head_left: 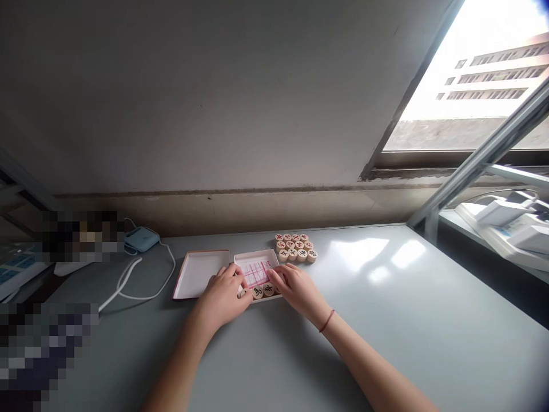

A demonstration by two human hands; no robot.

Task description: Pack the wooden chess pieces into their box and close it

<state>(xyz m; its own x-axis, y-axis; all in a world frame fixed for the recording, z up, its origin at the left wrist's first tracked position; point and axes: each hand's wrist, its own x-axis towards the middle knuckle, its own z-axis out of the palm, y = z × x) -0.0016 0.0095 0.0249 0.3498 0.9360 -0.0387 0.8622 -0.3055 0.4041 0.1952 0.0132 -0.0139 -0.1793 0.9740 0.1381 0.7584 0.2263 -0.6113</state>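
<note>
A shallow white-lined box (255, 257) lies on the desk with a pink-lined paper (257, 273) on its floor. Along its near side runs a row of round wooden Chinese chess pieces (257, 292) with black characters. At the row's left end, my left hand (223, 293) has thumb and fingers closed around a pale Chinese chess piece, partly covered. My right hand (299, 287) reaches over the box's right side, its fingers bent together at the row's right end; what they grip is hidden. Behind the box, several more pieces (295, 245) stand in a stacked block, some with red characters.
The box's lid (201, 274) lies upturned to the left. Further left are a white cable (148, 297) and a light blue device (141, 238). A wall (240, 209) closes off the desk's back. Metal frames stand at both sides, with white items (506, 214) on the right.
</note>
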